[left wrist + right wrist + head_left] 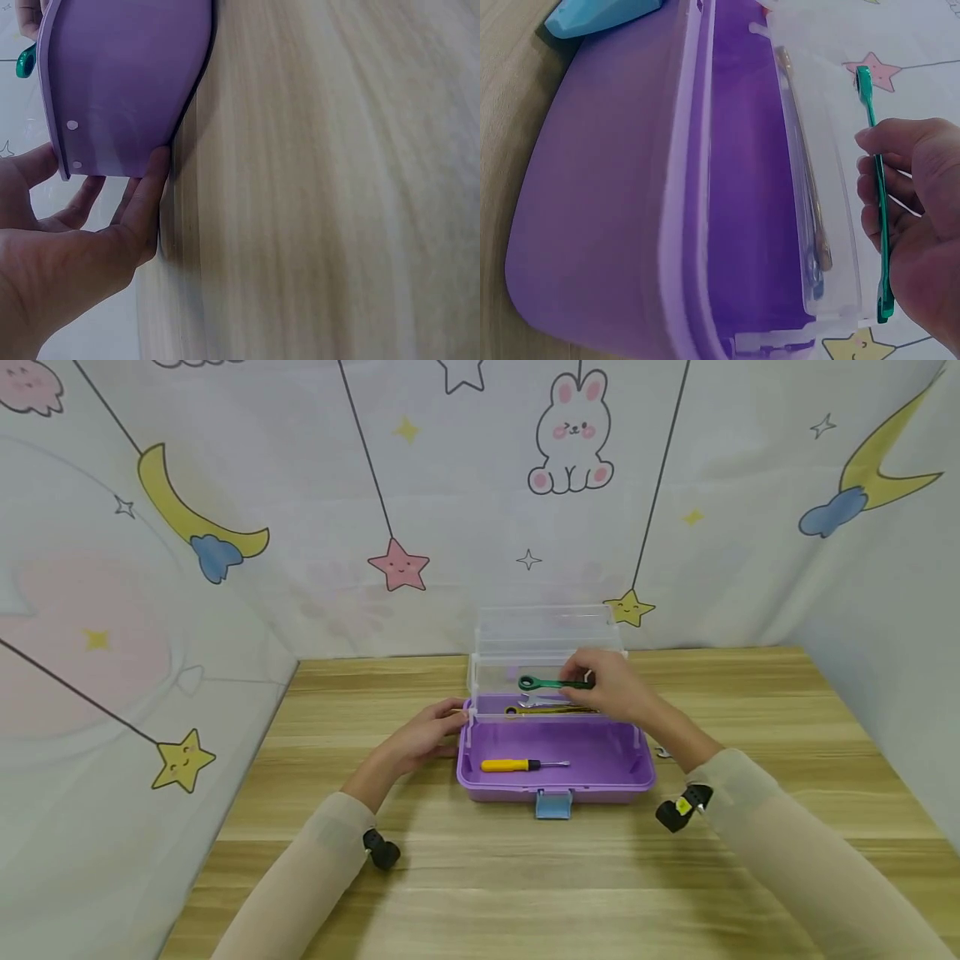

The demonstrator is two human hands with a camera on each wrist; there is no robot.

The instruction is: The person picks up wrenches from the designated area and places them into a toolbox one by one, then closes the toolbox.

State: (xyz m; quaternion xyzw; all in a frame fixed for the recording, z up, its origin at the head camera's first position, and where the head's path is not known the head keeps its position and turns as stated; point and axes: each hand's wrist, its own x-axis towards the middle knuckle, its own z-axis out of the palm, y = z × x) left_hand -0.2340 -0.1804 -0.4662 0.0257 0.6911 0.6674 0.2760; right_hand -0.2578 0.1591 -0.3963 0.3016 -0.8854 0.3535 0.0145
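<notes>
My right hand (611,681) holds a green ratcheting wrench (542,682) above the raised clear tray of a purple toolbox (480,793). In the right wrist view, the green wrench (883,217) lies across the fingers with the thumb against it. Inside the tray are a gold ratcheting wrench (551,711) and a silver wrench (536,701). A yellow-handled screwdriver (510,766) rests on the toolbox floor. My left hand (423,737) touches the toolbox's left end; in the left wrist view its spread, fairly straight fingers (139,202) press against the side and rim.
The clear lid (547,631) stands raised at the back. A light blue latch (553,806) hangs at the toolbox front. Another silver wrench (663,752) lies on the wooden table (480,893), partly behind the right forearm. A patterned cloth hangs behind the table.
</notes>
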